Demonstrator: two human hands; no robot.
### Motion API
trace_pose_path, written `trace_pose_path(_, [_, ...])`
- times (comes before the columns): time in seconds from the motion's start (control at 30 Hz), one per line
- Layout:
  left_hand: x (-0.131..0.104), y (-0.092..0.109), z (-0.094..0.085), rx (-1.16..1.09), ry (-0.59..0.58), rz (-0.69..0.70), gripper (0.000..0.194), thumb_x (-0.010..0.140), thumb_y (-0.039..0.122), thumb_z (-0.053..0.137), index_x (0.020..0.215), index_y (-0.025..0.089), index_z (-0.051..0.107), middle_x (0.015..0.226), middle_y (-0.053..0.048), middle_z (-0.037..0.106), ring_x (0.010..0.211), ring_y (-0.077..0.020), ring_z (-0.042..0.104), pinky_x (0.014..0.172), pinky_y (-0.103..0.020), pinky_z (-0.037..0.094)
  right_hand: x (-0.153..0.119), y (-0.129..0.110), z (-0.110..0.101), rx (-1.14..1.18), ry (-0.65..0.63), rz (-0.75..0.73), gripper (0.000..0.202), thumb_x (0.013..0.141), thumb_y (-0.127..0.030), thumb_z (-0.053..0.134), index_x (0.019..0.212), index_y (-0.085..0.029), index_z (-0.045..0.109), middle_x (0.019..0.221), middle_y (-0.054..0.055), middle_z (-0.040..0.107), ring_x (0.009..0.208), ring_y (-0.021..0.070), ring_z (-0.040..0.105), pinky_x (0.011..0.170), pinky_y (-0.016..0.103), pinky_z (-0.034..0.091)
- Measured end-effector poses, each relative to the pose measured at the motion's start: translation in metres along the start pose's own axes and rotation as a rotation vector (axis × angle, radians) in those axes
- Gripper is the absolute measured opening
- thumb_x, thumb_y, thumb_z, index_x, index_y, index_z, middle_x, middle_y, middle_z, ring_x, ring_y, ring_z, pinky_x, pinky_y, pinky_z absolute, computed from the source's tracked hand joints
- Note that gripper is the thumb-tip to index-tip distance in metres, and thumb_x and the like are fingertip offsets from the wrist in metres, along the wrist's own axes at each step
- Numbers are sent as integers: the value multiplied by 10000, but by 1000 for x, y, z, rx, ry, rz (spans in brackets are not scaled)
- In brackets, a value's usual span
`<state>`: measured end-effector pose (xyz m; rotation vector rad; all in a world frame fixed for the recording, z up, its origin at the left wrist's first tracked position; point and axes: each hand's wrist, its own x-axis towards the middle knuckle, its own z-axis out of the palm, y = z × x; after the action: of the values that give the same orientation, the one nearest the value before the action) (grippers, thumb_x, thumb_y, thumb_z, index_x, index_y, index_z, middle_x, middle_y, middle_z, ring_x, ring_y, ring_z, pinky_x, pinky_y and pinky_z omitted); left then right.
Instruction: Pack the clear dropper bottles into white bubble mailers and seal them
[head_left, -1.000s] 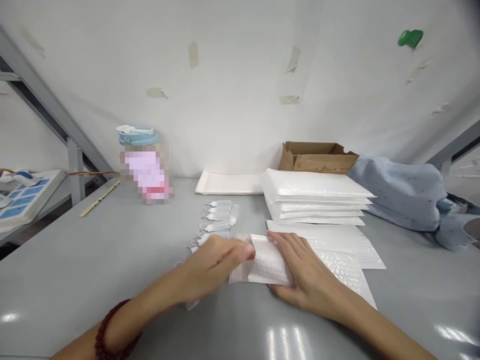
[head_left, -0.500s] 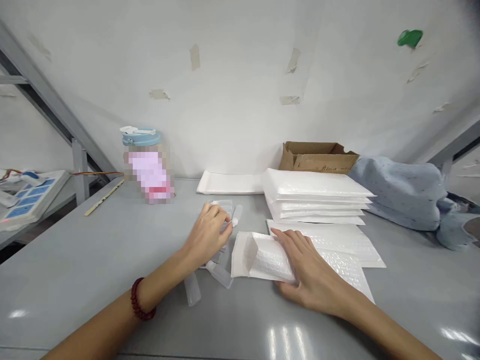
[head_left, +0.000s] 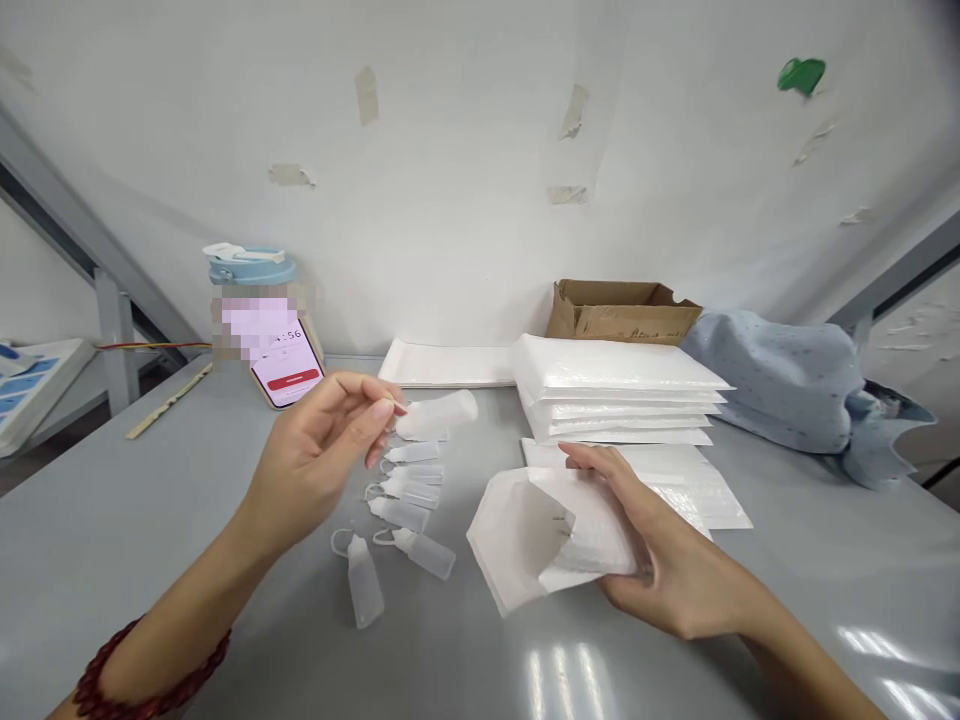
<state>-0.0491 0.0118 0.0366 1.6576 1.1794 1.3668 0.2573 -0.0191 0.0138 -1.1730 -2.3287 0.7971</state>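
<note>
Between its thumb and fingertips my left hand (head_left: pixel 322 455) pinches the cap end of a small translucent squeeze bottle (head_left: pixel 442 412), raised above the table and pointing right. Several more squeeze bottles (head_left: pixel 366 585) with looped caps lie below and beside it on the grey table. My right hand (head_left: pixel 667 555) is wrapped around a white bubble mailer (head_left: pixel 517 540). The mailer's mouth gapes toward the left, with its flap spread out, and part of its inside shows. Under and behind that hand are flat white mailers (head_left: pixel 720 490) on the table.
A stack of white padded mailers (head_left: pixel 622 365) stands behind my right hand, before an open cardboard box (head_left: pixel 622 312). Blue cloth (head_left: pixel 772 385) lies at the right. A phone (head_left: pixel 289 365) leans on a blue-lidded container (head_left: pixel 251 266) at the back left. A thin strip (head_left: pixel 171 402) lies nearby.
My left hand has lifted a squeeze bottle off the group, moving toward me and to the left. In my right hand the mailer has tilted up and its mouth has spread wider.
</note>
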Motion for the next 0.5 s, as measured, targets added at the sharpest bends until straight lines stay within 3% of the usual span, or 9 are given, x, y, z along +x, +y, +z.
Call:
trace_pose_path(0.13, [-6, 8, -3, 127, -284, -58, 115, 892, 320, 544, 840, 218, 556, 754, 23, 561, 540, -82, 457, 482, -195, 392, 4, 5, 3, -9, -5, 67, 908, 656, -98, 525, 1425, -352, 115, 1309, 88, 377, 1239, 314, 385, 988, 529, 384])
trace_pose_path(0.23, [-11, 10, 8, 256, -443, -66, 135, 895, 304, 523, 815, 208, 573, 733, 23, 567, 582, -87, 482, 498, -180, 392, 7, 4, 7, -14, -38, 117, 886, 662, -101, 528, 1419, -331, 130, 1289, 87, 386, 1235, 308, 376, 995, 526, 374])
trace_pose_path(0.33, [-17, 6, 27, 283, -501, -61, 150, 895, 281, 497, 805, 196, 581, 740, 17, 584, 613, -94, 507, 531, -181, 421, 11, 1, 14, -30, -67, 110, 879, 655, -93, 525, 1418, -300, 138, 1267, 87, 394, 1197, 289, 393, 1003, 514, 359])
trace_pose_path(0.5, [-32, -5, 55, 191, -482, -72, 121, 865, 217, 510, 781, 184, 590, 770, 13, 600, 667, -101, 545, 608, -195, 448, 14, -6, 24, -45, -109, 72, 852, 662, -92, 501, 1418, -248, 139, 1252, 94, 402, 1177, 282, 386, 1010, 514, 327])
